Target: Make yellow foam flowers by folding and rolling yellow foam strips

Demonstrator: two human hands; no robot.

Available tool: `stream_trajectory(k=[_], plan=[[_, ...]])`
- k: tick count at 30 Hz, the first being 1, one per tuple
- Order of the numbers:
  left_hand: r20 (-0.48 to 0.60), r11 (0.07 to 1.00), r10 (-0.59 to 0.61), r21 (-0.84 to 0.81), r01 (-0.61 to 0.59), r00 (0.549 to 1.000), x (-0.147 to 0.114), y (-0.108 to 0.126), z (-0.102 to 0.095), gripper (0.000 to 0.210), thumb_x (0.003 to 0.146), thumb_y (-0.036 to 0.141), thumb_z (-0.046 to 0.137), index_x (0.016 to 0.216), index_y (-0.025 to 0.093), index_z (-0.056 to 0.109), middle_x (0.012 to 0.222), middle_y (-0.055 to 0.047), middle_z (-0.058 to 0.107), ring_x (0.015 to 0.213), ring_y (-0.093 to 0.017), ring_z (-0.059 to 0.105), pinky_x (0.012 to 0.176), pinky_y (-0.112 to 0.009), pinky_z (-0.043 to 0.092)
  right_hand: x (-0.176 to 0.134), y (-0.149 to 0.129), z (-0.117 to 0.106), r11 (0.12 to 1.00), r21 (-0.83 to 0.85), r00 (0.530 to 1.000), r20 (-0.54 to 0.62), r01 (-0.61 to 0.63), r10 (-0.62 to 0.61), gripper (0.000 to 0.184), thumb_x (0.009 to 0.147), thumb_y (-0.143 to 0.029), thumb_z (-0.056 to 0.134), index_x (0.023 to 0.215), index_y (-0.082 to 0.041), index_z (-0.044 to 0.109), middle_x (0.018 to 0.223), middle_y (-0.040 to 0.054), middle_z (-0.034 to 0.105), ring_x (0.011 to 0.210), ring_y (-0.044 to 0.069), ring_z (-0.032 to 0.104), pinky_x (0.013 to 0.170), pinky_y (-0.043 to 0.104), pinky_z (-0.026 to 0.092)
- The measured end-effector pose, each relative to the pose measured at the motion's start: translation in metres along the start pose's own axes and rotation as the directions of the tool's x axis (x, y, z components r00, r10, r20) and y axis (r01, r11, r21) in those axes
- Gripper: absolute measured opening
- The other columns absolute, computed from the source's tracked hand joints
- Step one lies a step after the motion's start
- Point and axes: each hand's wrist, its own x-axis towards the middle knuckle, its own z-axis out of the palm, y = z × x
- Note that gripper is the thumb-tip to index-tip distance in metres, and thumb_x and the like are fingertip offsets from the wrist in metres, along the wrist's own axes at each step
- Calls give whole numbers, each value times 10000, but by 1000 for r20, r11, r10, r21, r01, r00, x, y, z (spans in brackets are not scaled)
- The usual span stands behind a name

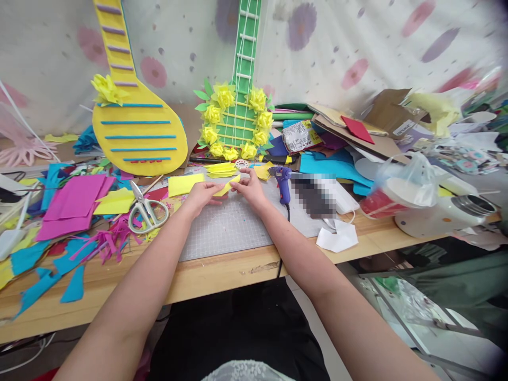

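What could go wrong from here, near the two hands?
The right hand could brush the purple plastic glue gun close beside it, which, if hot, might burn. The thin yellow paper strip in the left hand may crease. The left forearm might knock the nearby metal scissors with pale handles.

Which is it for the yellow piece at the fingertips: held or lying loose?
Held: the left hand grips one end of the yellow piece; the right hand is at its other end.
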Motion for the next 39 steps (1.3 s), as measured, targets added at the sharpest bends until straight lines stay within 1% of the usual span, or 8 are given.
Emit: stream_trajectory(k=[5, 9, 14, 19, 24, 27, 33, 39], plan=[[-47, 997, 23, 77, -19, 999, 3, -5, 4, 206, 672, 304, 743, 729, 125, 659, 699, -62, 705, 671, -173, 687, 590, -256, 547, -1, -1, 0, 1000, 9, 1000, 3, -1, 1, 490, 621, -284, 693, 992, -230, 377, 615, -92, 575, 602, 113, 605, 594, 253, 454], [-45, 995, 31, 96, -27, 998, 5, -7, 5, 225, 684, 331, 736, 741, 129, 656, 690, -56, 702, 676, -173, 688, 625, -278, 560, 0, 0, -2, 1000, 18, 1000, -3, -21, 21, 493, 620, -293, 689, 994, -224, 375, 627, -87, 582, 606, 116, 608, 608, 261, 458], [8, 997, 41, 72, -42, 999, 2, -5, 8, 313, 613, 384, 781, 748, 124, 674, 769, -78, 717, 743, -201, 693, 681, -334, 572, 2, 1, -4, 999, -5, 998, 53, 45, -45, 528, 603, -317, 704, 1014, -227, 387, 593, -106, 543, 600, 117, 597, 607, 255, 455], [29, 999, 37, 33, -38, 999, 1, -6, 10, 335, 547, 374, 817, 698, 119, 661, 681, -57, 706, 691, -179, 685, 733, -349, 565, 1, 3, -2, 997, 73, 992, 121, 39, -48, 637, 568, -351, 741, 1084, -236, 385, 648, -94, 577, 613, 103, 574, 605, 244, 454], [48, 999, 12, 40, -14, 999, 3, -9, 8, 316, 558, 358, 817, 701, 120, 665, 676, -64, 707, 651, -174, 681, 728, -355, 563, 1, 3, -1, 998, 62, 1000, 20, 6, -7, 625, 563, -337, 749, 1075, -224, 409, 583, -115, 516, 569, 87, 519, 595, 235, 430], [55, 999, 3, 49, -6, 998, 3, -9, 9, 312, 558, 355, 819, 694, 119, 667, 689, -77, 711, 656, -183, 684, 733, -361, 561, 1, 2, -2, 996, 88, 999, -27, -19, 21, 596, 564, -300, 748, 1053, -217, 417, 580, -115, 494, 593, 93, 536, 626, 240, 443], [45, 999, -19, 46, 17, 999, 0, -6, 10, 279, 556, 314, 818, 673, 112, 665, 664, -74, 707, 629, -170, 677, 695, -322, 556, 2, -1, -6, 985, 150, 992, -78, -82, 95, 551, 573, -240, 741, 1024, -210, 427, 647, -77, 567, 639, 105, 587, 683, 263, 483], [38, 999, -34, 43, 33, 999, -1, -4, 10, 232, 589, 268, 797, 692, 108, 666, 656, -65, 706, 615, -155, 673, 678, -295, 548, 2, -3, -6, 970, 227, 993, -50, -90, 104, 396, 666, -249, 685, 967, -225, 428, 691, -42, 643, 691, 118, 640, 723, 280, 515]])
